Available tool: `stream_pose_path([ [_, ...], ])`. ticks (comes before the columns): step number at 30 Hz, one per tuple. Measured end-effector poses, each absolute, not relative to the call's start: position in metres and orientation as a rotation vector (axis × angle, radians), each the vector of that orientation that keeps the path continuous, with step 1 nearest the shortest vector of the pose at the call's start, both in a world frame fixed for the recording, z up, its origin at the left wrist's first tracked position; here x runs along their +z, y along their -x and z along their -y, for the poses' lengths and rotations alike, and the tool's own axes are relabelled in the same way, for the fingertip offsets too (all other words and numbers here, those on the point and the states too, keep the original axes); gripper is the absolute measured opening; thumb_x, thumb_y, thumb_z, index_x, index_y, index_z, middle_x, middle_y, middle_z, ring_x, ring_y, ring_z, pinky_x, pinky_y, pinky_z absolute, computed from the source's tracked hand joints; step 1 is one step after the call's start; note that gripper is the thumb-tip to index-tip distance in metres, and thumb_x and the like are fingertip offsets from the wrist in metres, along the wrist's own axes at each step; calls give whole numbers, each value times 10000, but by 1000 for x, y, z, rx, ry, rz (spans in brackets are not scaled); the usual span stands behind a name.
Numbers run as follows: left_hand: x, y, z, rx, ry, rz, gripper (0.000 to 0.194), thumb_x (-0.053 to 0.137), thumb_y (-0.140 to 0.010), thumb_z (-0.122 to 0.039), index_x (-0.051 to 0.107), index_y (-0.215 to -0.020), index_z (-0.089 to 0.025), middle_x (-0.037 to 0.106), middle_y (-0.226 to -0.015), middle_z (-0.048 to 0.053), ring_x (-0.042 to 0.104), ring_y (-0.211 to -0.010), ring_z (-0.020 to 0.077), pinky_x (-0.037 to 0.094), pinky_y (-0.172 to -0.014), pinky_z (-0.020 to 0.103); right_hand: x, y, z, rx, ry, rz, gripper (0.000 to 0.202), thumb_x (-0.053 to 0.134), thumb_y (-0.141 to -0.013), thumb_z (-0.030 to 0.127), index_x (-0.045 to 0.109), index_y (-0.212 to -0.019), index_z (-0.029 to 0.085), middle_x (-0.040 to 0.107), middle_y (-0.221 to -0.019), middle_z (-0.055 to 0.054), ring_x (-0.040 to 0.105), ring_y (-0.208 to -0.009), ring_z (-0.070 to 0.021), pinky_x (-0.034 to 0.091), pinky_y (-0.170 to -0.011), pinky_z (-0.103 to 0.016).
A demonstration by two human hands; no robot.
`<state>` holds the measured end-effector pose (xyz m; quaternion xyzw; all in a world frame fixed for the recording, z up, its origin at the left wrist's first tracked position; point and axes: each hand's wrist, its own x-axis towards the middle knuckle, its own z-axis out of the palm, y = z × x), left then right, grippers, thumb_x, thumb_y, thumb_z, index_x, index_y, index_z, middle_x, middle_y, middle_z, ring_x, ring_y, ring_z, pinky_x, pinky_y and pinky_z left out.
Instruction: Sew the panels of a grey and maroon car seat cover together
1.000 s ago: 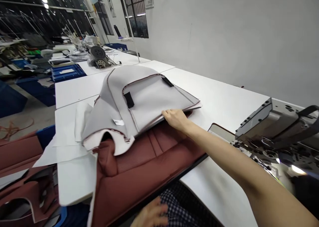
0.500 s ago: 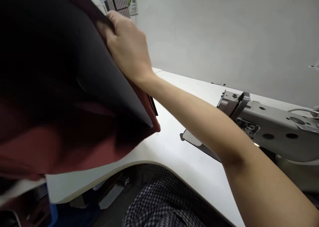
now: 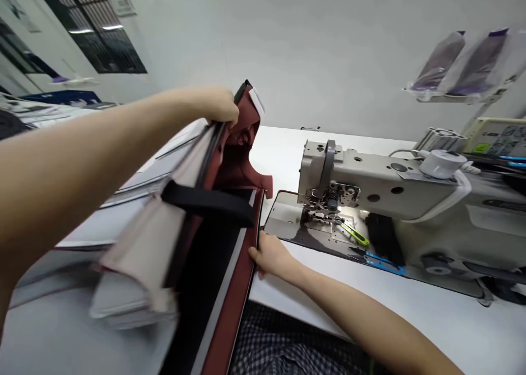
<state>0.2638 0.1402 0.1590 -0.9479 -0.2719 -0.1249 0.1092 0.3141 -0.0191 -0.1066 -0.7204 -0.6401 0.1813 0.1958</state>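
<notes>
A large sewn dark red fabric piece (image 3: 234, 295) with a black inside, pale backing and piped edges stretches from my lap side onto the table. Across its middle runs a black strap (image 3: 209, 202). My left hand (image 3: 222, 107) is closed over the raised upper edge, holding it up and folded back to the left. Lower down, my right hand (image 3: 273, 257) grips the black-piped right edge between thumb and fingers. The underside of the piece and some fingertips are hidden. Motion blurs the pale flap (image 3: 135, 271) on the left.
Right of the fabric stands a sewing machine (image 3: 349, 172) on the white table (image 3: 283, 150). Yellow-green tweezers (image 3: 353, 232) and blue thread snips (image 3: 382, 262) lie by its needle area. Wrapped thread cones (image 3: 472, 62) stand at upper right. Pale layered pieces lie left.
The view has swung right and the fabric piece has come down onto the table. One hand gripped its raised edge before; now both my hands show, each holding an edge.
</notes>
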Motion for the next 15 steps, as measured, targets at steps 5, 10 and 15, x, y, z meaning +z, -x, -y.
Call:
stream_pose_path([
  [5, 158, -298, -188, 0, 2746, 1138, 532, 432, -885, -418, 673, -909, 55, 580, -623, -2, 616, -584, 87, 506, -713, 264, -100, -336, 17, 361, 2155, 1781, 385, 620, -888, 527, 698, -928, 152, 701, -750, -161, 695, -695, -349, 519, -579, -432],
  [10, 160, -287, -179, 8, 2827, 1040, 595, 480, -849, -515, 660, -874, 52, 565, -588, -28, 558, -423, 56, 505, -613, 252, -89, -345, -25, 23, 1927, 1923, 449, 555, -964, 306, 511, -1344, 71, 444, -1468, -216, 385, -1395, -328, 400, -1104, -454],
  [15, 158, -288, -167, -19, 2741, 1228, 540, 489, -872, -460, 673, -896, 47, 568, -713, 5, 705, -779, 208, 518, -785, 376, -118, -336, -76, 70, 2067, 1928, 830, 515, -958, 550, 320, -1478, -68, 182, -1573, -302, 122, -1487, -410, 225, -1197, -523],
])
